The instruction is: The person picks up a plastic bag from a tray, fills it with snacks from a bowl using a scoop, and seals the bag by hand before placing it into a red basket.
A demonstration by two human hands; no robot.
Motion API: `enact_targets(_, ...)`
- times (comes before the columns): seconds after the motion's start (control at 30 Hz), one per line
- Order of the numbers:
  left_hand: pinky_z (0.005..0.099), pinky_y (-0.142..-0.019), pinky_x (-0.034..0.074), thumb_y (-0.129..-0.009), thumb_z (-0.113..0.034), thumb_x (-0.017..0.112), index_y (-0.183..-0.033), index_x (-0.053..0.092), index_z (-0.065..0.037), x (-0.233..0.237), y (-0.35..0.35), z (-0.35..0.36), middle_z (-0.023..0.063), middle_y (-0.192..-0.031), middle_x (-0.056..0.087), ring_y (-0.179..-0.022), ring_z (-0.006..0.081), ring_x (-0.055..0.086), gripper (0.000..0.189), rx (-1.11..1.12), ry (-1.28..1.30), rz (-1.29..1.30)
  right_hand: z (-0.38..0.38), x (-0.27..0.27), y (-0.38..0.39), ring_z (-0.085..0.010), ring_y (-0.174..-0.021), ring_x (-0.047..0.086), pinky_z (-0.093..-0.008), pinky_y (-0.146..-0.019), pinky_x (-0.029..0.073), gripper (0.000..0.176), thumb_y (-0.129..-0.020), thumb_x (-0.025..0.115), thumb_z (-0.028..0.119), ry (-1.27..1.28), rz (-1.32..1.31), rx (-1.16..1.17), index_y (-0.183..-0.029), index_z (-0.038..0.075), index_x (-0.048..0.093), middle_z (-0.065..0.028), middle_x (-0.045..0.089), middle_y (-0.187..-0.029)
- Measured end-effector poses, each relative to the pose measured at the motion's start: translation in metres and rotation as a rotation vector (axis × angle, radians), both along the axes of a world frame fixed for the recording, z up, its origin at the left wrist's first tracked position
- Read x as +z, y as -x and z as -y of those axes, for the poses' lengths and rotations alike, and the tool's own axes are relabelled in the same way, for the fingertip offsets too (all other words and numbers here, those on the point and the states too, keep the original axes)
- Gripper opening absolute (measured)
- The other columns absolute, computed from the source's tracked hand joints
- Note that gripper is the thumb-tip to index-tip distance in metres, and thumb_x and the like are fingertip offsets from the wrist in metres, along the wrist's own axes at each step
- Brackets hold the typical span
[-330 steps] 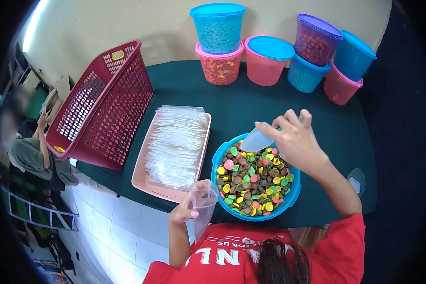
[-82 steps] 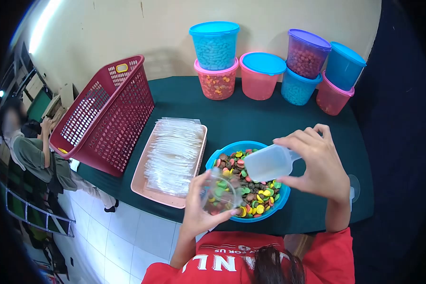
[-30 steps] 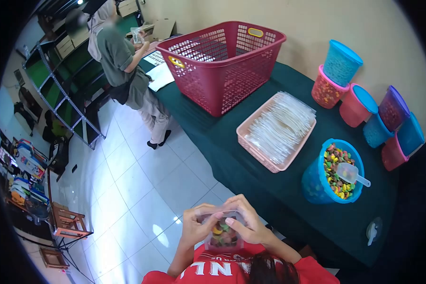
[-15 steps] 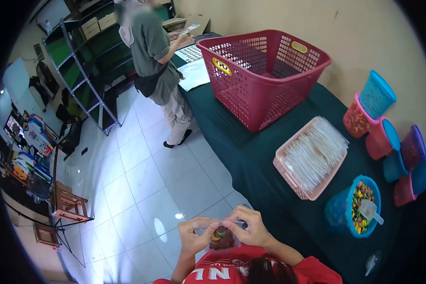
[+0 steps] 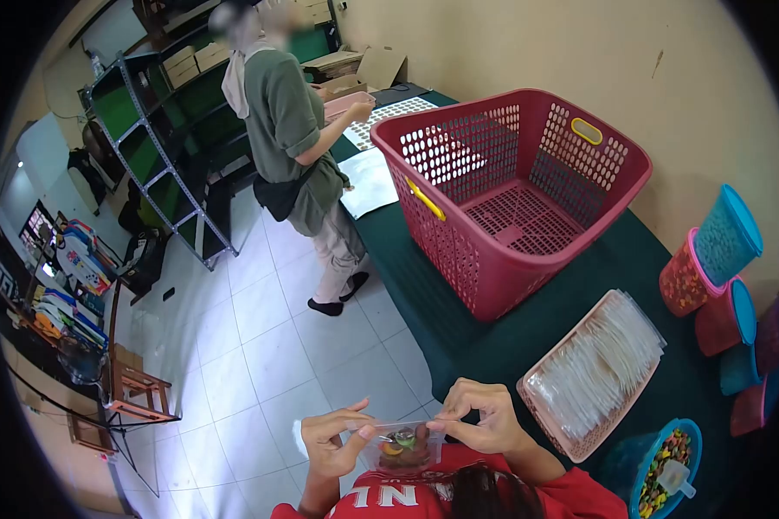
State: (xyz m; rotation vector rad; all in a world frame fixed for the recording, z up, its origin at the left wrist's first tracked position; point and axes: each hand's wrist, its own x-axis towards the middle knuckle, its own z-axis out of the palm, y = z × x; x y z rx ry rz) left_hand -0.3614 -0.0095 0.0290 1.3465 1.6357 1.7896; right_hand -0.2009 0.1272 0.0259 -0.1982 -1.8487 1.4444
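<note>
Left hand (image 5: 331,443) and right hand (image 5: 486,421) each pinch the bag (image 5: 402,451) near a top corner, probably so it hangs upright. The scoop (image 5: 672,477) sits in the tub (image 5: 627,470), handy I guess.

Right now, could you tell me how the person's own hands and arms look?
The left hand and right hand are bare, without gloves. The forearms are uncovered too, below the short sleeves of a red shirt with white lettering.
</note>
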Motion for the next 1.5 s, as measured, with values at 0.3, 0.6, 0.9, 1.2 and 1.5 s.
enact_targets(0.3, 0.0284, -0.053, 0.046, -0.086, -0.019, 0.05, -0.077, 0.061, 0.004, -0.006, 0.06, -0.051, 0.0136, -0.068, 0.06, -0.057, 0.0166, 0.057, 0.028, 0.332, -0.168, 0.044, -0.057, 0.005, 0.017, -0.0176, -0.074, 0.055, -0.0257, -0.067, 0.044, 0.014, -0.076, 0.063, 0.005, 0.007, 0.128, -0.095, -0.086, -0.002, 0.056, -0.0112, 0.056, -0.081)
enact_targets(0.6, 0.0298, -0.094, 0.038, -0.092, -0.028, 0.04, -0.121, 0.042, 0.0, 0.05, 0.126, -0.196, 0.0128, -0.12, 0.045, -0.111, 0.0167, 0.044, 0.04, 0.618, -1.003, 0.465, -0.074, -0.006, 0.006, -0.0216, -0.074, 0.056, -0.03, -0.069, 0.043, 0.013, -0.074, 0.062, 0.006, 0.004, 0.302, -0.425, -0.085, 0.0, 0.058, -0.0093, 0.058, -0.078)
enact_targets(0.9, 0.0449, -0.089, 0.037, -0.077, -0.008, 0.05, -0.084, 0.064, 0.001, 0.045, 0.099, -0.324, 0.0137, -0.084, 0.064, -0.087, 0.0256, 0.057, 0.018, -0.254, -0.532, -0.467, -0.057, -0.019, 0.014, -0.0236, -0.074, 0.057, -0.0323, -0.068, 0.042, 0.014, -0.075, 0.062, 0.011, 0.083, 0.467, -0.992, -0.084, 0.001, 0.058, -0.0104, 0.058, -0.077)
enact_targets(1.2, 0.0394, -0.086, 0.028, -0.083, -0.043, 0.029, -0.064, 0.055, -0.007, 0.021, 0.097, -0.345, 0.0049, -0.056, 0.057, -0.066, 0.0221, 0.052, 0.048, -0.403, -0.826, -0.536, -0.006, -0.038, 0.032, -0.0232, -0.073, 0.058, -0.0315, -0.067, 0.044, 0.015, -0.076, 0.062, 0.013, 0.268, 0.58, -1.487, -0.084, 0.0, 0.058, -0.0114, 0.059, -0.077)
enact_targets(1.5, 0.0415, -0.082, 0.038, -0.081, -0.024, 0.038, -0.08, 0.058, 0.003, 0.0, 0.09, -0.324, 0.0163, -0.083, 0.059, -0.083, 0.0298, 0.051, 0.034, -0.671, -0.78, -0.154, 0.032, -0.038, 0.01, -0.0245, -0.073, 0.057, -0.0323, -0.067, 0.045, 0.016, -0.076, 0.06, 0.011, 0.299, 0.696, -1.745, -0.085, -0.001, 0.056, -0.0126, 0.058, -0.078)
